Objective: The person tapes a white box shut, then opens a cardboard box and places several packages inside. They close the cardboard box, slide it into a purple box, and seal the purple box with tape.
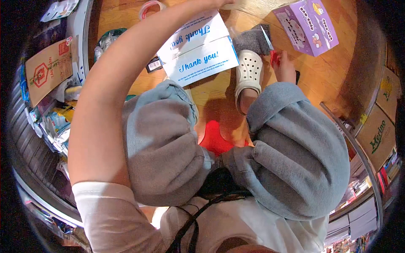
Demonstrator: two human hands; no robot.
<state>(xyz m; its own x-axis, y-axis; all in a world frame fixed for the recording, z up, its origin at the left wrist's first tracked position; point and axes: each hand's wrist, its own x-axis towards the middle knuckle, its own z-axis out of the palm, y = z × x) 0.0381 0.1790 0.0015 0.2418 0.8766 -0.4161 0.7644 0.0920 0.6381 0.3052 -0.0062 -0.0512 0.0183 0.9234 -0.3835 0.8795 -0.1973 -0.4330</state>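
Beside the white clog, my right hand [285,67] is closed round the red handles of a pair of scissors [274,56]. The scissors' blades point up and left, against a dark grey cloth-like piece [249,40]. My left arm stretches across to the top edge, where my left hand [225,2] is mostly cut off, near some clear plastic [241,7]; its fingers cannot be made out. Below that arm lies a white and blue box [202,55] printed "Thank you!", partly covered by the forearm.
A purple printed box [313,27] stands at the upper right, and a roll of tape [151,8] lies at the top left. Something red [215,137] shows between my legs. Cardboard boxes [48,69] and packets line the left side; a Merino carton [376,135] is at the right.
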